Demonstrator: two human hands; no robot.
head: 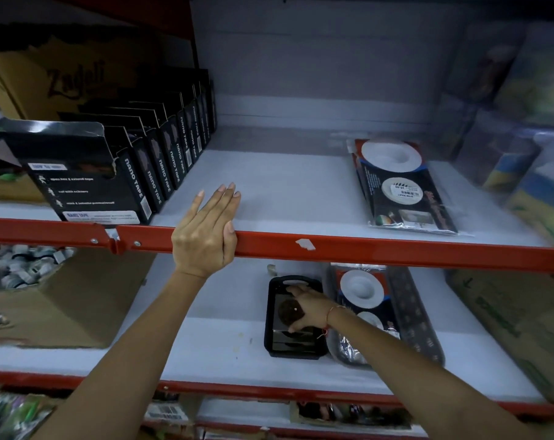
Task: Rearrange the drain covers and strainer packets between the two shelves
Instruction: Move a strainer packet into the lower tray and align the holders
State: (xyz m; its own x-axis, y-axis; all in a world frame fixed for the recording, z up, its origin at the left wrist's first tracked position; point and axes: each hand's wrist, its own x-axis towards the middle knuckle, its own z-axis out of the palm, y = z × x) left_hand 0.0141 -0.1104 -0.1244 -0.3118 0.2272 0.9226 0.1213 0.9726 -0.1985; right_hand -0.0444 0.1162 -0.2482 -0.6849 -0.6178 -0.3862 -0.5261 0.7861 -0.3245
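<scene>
A strainer packet (402, 185) with a white disc lies flat on the upper shelf (269, 192), right of centre. On the lower shelf (206, 344) lies a black drain cover packet (294, 341), and beside it on the right a stack of strainer packets (364, 290). My right hand (307, 308) rests on the black drain cover packet, fingers curled over its top; a firm grip is not clear. My left hand (206, 230) lies flat on the red front rail (364, 249) of the upper shelf, fingers together, holding nothing.
Black nano tape boxes (136, 173) stand in a row at the upper shelf's left. A cardboard box (63, 300) of small items sits lower left, another carton (517, 325) lower right. Wrapped goods (523, 138) fill the upper right.
</scene>
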